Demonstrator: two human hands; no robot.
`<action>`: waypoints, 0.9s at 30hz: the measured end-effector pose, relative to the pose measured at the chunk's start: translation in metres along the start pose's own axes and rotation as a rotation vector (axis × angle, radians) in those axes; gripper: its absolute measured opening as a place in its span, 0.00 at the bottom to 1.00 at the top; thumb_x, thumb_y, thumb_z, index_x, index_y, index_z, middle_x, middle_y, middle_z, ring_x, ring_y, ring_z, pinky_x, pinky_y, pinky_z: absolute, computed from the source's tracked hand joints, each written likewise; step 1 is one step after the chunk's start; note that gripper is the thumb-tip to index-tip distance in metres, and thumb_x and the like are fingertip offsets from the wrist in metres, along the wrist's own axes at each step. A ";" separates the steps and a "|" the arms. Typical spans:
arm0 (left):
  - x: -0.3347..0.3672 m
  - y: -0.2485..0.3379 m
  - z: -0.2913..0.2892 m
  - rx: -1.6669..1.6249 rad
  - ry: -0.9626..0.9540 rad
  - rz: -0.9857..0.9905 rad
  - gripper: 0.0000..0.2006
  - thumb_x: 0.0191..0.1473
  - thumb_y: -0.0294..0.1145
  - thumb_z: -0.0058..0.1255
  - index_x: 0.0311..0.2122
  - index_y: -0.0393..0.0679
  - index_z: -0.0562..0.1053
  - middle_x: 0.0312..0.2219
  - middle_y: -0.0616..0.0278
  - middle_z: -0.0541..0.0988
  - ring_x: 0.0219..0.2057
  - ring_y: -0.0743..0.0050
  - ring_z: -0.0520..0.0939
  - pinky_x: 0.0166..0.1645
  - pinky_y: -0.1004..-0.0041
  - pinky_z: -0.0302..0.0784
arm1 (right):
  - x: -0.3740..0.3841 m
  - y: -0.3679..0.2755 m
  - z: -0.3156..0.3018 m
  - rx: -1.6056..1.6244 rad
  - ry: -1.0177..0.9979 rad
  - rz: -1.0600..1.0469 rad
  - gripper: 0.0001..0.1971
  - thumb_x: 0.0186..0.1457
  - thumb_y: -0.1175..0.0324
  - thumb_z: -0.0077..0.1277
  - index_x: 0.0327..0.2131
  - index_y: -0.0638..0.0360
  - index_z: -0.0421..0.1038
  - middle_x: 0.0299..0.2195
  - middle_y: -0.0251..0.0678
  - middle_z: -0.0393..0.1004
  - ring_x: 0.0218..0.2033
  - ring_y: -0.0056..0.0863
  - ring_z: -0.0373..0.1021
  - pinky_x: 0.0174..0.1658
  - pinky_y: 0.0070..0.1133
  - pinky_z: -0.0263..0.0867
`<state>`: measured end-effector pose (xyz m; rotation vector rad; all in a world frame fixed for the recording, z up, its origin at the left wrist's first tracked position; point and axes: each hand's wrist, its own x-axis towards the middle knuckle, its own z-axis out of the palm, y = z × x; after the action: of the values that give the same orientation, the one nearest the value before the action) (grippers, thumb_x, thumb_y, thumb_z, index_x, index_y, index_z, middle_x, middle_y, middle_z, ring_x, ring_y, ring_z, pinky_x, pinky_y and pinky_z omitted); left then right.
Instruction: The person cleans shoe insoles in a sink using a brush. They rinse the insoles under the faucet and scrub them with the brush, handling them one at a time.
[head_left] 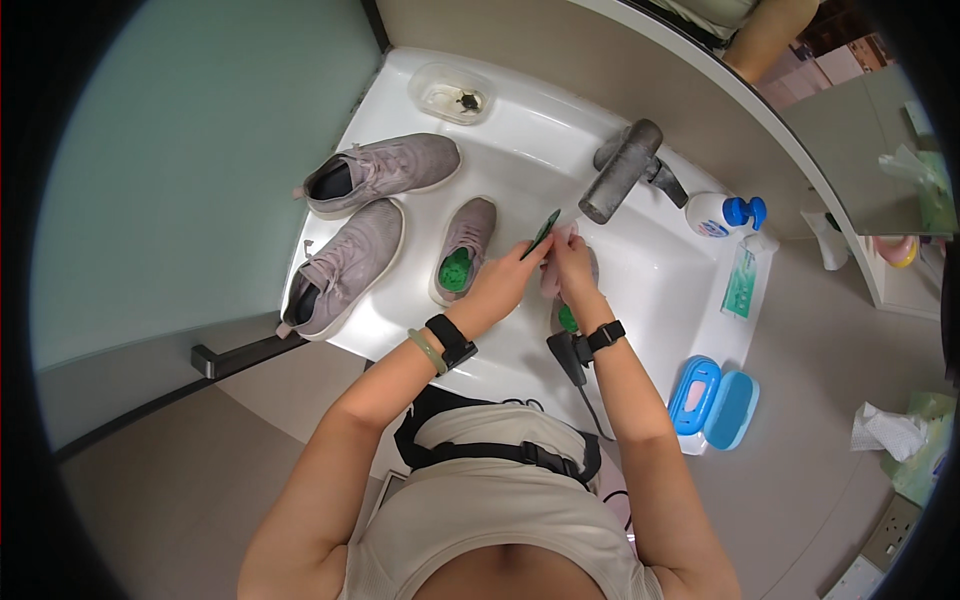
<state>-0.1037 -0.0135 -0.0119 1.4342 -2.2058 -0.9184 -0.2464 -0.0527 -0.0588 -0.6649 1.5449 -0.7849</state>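
Observation:
In the white sink, a small pinkish-grey shoe [474, 226] with a green insole lies left of my hands. A second small shoe [591, 264] sits mostly hidden under my right hand, a bit of green showing at its heel end. My left hand [500, 285] is closed around a slim dark green handle [541, 234], whose far end I cannot make out. Pinched in the fingers of my right hand [573, 265] is a soft pale pink piece [551, 281]; whether it belongs to the shoe cannot be seen. Both hands meet below the faucet.
Two larger grey-pink shoes [345, 262] rest on the sink's left ledge, near a clear tub [452, 95]. The dark faucet [624, 172] juts over the basin. Along the right rim stand a pump bottle [711, 214], a green-white packet [741, 279] and an opened blue soap box [694, 396].

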 end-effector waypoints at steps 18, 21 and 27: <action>0.025 -0.016 -0.002 -0.373 0.400 -0.007 0.38 0.46 0.24 0.46 0.60 0.45 0.41 0.51 0.44 0.61 0.44 0.46 0.70 0.43 0.67 0.70 | -0.027 -0.031 0.002 0.149 -0.107 -0.377 0.07 0.49 0.69 0.51 0.29 0.60 0.66 0.17 0.26 0.66 0.14 0.13 0.60 0.17 0.13 0.55; 0.028 -0.008 -0.001 -1.156 0.290 -0.379 0.32 0.52 0.29 0.45 0.59 0.42 0.45 0.49 0.52 0.66 0.43 0.66 0.72 0.46 0.73 0.66 | -0.032 -0.029 -0.004 0.026 -0.241 -0.314 0.08 0.49 0.69 0.51 0.30 0.61 0.65 0.17 0.26 0.66 0.14 0.13 0.60 0.17 0.13 0.55; 0.040 -0.005 0.011 -0.945 0.189 -0.199 0.19 0.57 0.24 0.32 0.54 0.42 0.58 0.39 0.59 0.72 0.36 0.77 0.73 0.41 0.78 0.69 | -0.027 -0.027 -0.019 -0.024 0.228 -0.437 0.13 0.55 0.58 0.43 0.28 0.59 0.64 0.15 0.27 0.63 0.14 0.15 0.59 0.16 0.12 0.54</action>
<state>-0.1241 -0.0478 -0.0251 1.1761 -1.1881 -1.5255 -0.2628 -0.0454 -0.0199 -0.9759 1.6367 -1.2040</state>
